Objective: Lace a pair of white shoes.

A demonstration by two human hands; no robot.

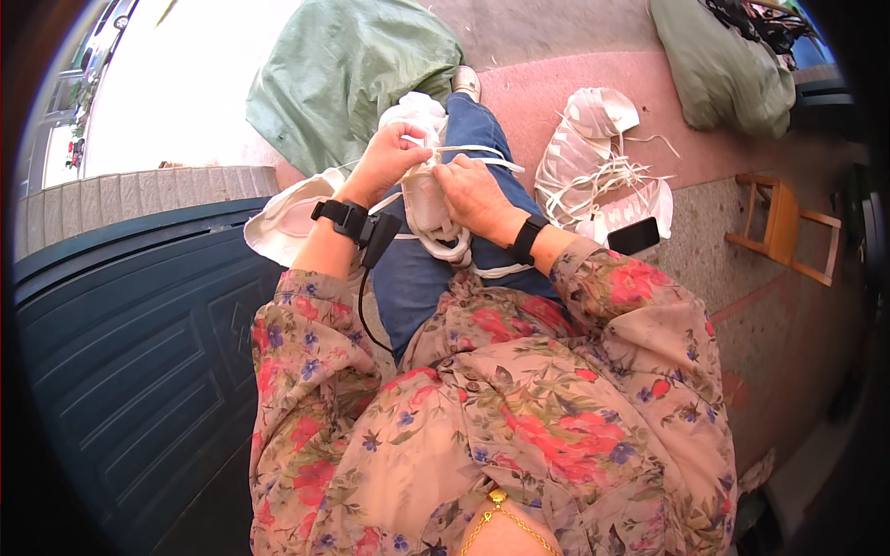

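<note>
A white shoe piece [426, 206], apparently an upper, lies lengthwise over my jeans-clad legs, between my two hands. My left hand [397, 159] is at its upper left, thumb and fingers pinched on a white lace [477, 149] near the eyelets. From the other side my right hand [475, 193] presses against the upper, fingers bent in at the lacing. What its fingertips grip is partly hidden. Loose lace ends stretch out to the right over my leg. Another white shoe piece [286, 221] rests to the left, beyond my left wrist.
On the right lies a heap of white shoe pieces [570, 162] with tangled laces, a black phone [634, 237] at its near edge. Farther right is a small wooden stool [781, 222]. Green sacks [343, 79] stand ahead and at the far right. A dark blue panelled door [139, 361] is at my left.
</note>
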